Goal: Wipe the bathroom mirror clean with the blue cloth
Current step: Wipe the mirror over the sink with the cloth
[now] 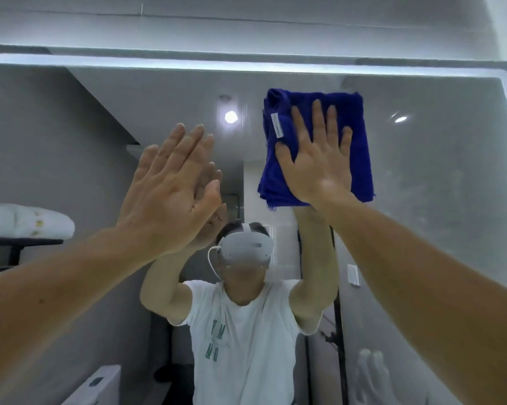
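The bathroom mirror (pixel 439 159) fills the view, with a lit strip along its top and right edges. A folded blue cloth (pixel 360 133) with a white label lies flat against the glass, upper middle right. My right hand (pixel 316 159) presses on it with straight, spread fingers. My left hand (pixel 170 191) is raised to the left of the cloth, fingers straight and together, its fingertips near or touching the glass and holding nothing. The right part of the glass looks hazy and streaked.
The mirror reflects a person in a white t-shirt with a headset, both arms raised. Reflected at the left is a dark shelf with folded white towels (pixel 27 220). A white wall and ceiling (pixel 246 21) lie above the mirror.
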Demonstrator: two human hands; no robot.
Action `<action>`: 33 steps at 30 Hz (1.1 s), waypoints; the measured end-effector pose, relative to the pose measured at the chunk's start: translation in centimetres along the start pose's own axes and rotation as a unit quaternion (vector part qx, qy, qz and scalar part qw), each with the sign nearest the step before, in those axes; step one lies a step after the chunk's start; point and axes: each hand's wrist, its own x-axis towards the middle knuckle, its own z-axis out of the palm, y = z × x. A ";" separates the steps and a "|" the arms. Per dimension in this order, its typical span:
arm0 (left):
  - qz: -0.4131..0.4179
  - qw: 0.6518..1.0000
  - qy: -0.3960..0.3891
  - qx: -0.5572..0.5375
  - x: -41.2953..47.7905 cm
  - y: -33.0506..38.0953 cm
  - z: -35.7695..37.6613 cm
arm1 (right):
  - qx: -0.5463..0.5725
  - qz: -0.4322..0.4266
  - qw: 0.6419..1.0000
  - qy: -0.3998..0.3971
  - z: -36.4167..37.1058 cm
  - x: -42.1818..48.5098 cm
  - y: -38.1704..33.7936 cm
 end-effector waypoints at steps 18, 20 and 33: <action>-0.017 1.000 -0.018 -0.005 -4.2 6.1 2.5 | -0.014 -0.015 1.000 -0.007 1.2 -10.2 2.3; -0.021 1.000 -0.017 -0.014 -4.4 6.3 2.3 | -0.007 -0.021 1.000 0.011 1.7 -10.7 2.1; -0.018 0.997 -0.053 -0.054 -9.8 6.9 3.0 | -0.051 -0.107 0.993 -0.024 3.5 -29.4 5.1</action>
